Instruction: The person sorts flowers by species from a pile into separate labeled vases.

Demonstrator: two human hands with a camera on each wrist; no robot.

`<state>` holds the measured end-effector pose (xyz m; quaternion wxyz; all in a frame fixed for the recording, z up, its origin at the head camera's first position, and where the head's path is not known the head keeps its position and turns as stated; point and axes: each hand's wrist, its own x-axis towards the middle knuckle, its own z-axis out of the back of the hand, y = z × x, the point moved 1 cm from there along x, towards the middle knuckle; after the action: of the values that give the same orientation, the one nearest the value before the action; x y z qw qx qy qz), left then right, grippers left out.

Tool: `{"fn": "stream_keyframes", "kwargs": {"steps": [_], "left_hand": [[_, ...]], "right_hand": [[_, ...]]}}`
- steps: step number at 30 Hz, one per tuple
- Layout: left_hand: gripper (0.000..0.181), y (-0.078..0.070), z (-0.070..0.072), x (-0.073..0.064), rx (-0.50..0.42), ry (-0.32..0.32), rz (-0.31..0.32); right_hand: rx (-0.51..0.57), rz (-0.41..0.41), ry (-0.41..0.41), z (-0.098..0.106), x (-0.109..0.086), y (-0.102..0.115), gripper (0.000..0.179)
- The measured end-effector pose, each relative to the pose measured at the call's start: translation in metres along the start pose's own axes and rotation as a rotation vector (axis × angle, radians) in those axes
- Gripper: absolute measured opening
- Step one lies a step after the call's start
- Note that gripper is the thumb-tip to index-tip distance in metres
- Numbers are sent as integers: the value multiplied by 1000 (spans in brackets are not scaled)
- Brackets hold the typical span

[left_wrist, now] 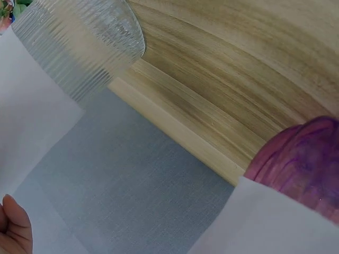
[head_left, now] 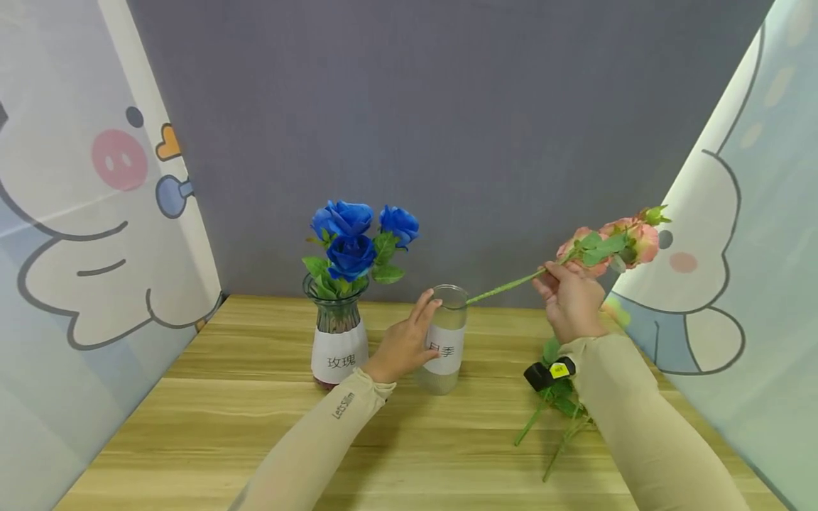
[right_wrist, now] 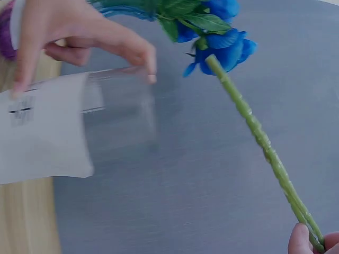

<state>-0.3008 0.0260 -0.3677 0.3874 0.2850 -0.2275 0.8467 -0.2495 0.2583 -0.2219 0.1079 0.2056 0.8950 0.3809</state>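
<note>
My left hand (head_left: 404, 346) holds a clear glass vase (head_left: 439, 383) from its left side, thumb across the white label (head_left: 452, 348) and fingers up by the rim. Farther right, my right hand (head_left: 571, 297) pinches the green stem (head_left: 505, 287) of a spray of pink roses (head_left: 639, 240) just below the blooms. The stem slants down leftward, its cut end right by the vase rim in the head view. In the right wrist view that end (right_wrist: 212, 59) stands apart from the vase mouth, in front of the blue roses. The left wrist view shows the vase's ribbed base (left_wrist: 85, 47).
Left of the clear vase stands a labelled vase (head_left: 339, 323) with a purple base, holding blue roses (head_left: 351, 257). More green stems (head_left: 533, 419) lie on the wooden table (head_left: 211, 426) under my right forearm. A grey backdrop (head_left: 460, 142) rises behind, with printed cloth panels (head_left: 70, 191) either side.
</note>
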Motion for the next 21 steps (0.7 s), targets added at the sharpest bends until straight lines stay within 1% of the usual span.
{"fn": "stream_keyframes", "kwargs": {"steps": [3, 6, 9, 11, 14, 18, 21], "left_hand": [[96, 0, 0, 0, 8, -6, -8], [97, 0, 0, 0, 10, -12, -16], [96, -2, 0, 1, 6, -13, -16], [96, -3, 0, 1, 9, -10, -15], [97, -3, -2, 2, 10, -5, -19], [97, -1, -4, 1, 6, 4, -26], [98, 1, -2, 0, 12, -2, -15]], "right_hand": [[5, 65, -23, -11, 1, 4, 18], [-26, 135, -30, -18, 2, 7, 18], [-62, 183, -37, -22, 3, 9, 24], [-78, 203, -52, -23, 3, 11, 30], [-87, 227, -68, -24, 5, 13, 33], [-87, 254, -90, -26, 10, 10, 31], [-117, 257, -109, -29, 12, 3, 26]]}}
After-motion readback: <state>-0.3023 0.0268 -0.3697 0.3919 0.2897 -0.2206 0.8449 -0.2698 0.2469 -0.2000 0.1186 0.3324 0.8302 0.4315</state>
